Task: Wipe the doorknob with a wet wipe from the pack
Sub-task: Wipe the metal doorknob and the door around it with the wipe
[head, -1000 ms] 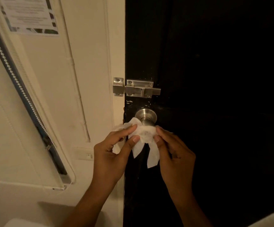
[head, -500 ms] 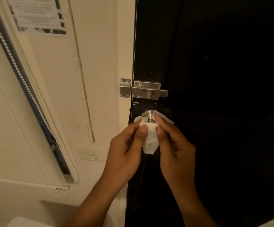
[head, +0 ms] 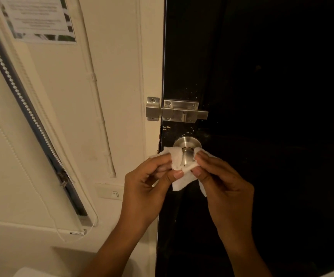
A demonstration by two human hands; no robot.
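Observation:
A round brushed-metal doorknob (head: 187, 145) sits on the left edge of a black door (head: 262, 96). A white wet wipe (head: 179, 177) is wrapped around the knob's lower half, its ends coming up on both sides. My left hand (head: 148, 188) pinches the wipe's left end between thumb and fingers. My right hand (head: 224, 184) pinches the right end, just right of the knob. The top of the knob shows bare above the wipe. The wipe pack is out of view.
A metal slide bolt (head: 179, 112) is fixed above the knob, bridging door and cream frame. A wall switch (head: 110, 191) lies left of my left hand. A window blind (head: 32, 124) with cord runs diagonally at left. A printed notice (head: 38, 19) hangs top left.
The wipe was bunched in front of the knob; now both hands have spread apart and the wipe loops under it. The view has shifted, so the knob sits further right in frame.

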